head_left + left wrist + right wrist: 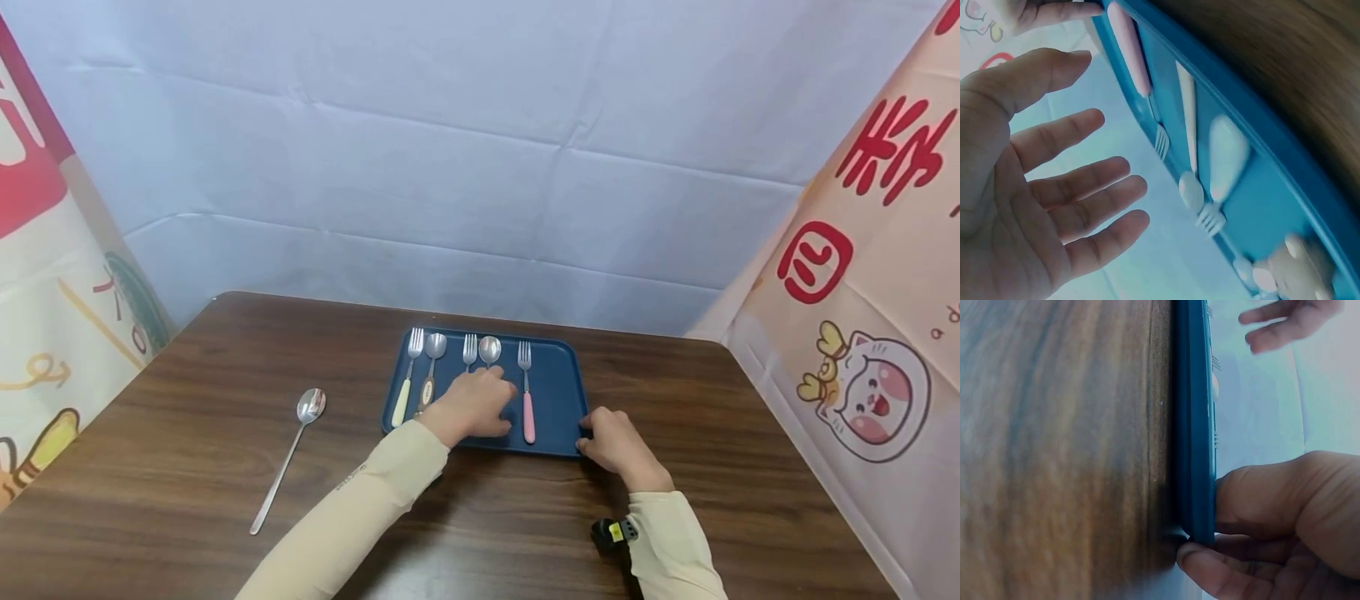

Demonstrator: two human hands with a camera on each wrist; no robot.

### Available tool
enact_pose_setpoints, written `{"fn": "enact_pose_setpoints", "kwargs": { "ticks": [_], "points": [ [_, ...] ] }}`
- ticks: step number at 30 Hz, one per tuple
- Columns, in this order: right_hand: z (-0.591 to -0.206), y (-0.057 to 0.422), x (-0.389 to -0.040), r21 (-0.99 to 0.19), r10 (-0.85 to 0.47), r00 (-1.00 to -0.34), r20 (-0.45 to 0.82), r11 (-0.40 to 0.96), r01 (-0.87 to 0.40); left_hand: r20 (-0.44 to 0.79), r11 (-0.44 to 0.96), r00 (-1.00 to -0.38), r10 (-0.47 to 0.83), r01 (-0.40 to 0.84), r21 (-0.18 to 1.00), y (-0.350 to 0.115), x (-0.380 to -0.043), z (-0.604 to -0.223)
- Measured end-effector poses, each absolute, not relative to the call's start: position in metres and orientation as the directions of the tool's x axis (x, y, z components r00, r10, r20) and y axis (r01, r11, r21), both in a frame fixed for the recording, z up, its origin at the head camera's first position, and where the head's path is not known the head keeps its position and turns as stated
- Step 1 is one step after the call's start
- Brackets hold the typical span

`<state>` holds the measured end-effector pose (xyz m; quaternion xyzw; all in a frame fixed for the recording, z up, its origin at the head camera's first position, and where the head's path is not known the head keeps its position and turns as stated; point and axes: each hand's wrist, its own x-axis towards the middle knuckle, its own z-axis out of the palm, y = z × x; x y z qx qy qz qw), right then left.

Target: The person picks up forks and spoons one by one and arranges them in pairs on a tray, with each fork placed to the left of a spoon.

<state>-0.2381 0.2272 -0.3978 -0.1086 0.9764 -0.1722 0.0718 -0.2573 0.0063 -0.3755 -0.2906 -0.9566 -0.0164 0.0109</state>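
A blue tray (558,400) lies on the table with several pieces of cutlery in a row. From the left come a yellow-handled fork (402,402), a brown-handled spoon (436,345), a fork (470,347), a spoon (490,349) and a pink-handled fork (528,417). My left hand (480,404) hovers over the tray's middle with loosely spread fingers, holding nothing and hiding the lower parts of the middle fork and spoon. At the tray's near right corner, my right hand (618,442) pinches the rim, thumb above and a finger beneath in the right wrist view.
A long metal spoon (311,406) lies on the brown wooden table (187,417), left of the tray. Behind the table hangs a pale cloth (450,167). Printed cloths stand at both sides, the right one (870,300) bearing red characters and a cartoon cat.
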Motion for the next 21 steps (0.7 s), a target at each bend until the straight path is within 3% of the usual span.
{"fn": "enact_pose_setpoints", "kwargs": {
  "ticks": [10,21],
  "points": [
    [-0.397,0.227,-0.238,-0.343,-0.238,-0.965,-0.111,0.920,-0.188,0.088,0.822,-0.817,0.570,0.568,-0.052,-0.029,-0.243,-0.375],
    [-0.396,0.228,-0.238,-0.350,-0.229,-0.966,-0.119,0.920,-0.175,0.118,0.822,-0.817,0.564,0.569,0.005,-0.058,-0.231,-0.382]
  ]
}}
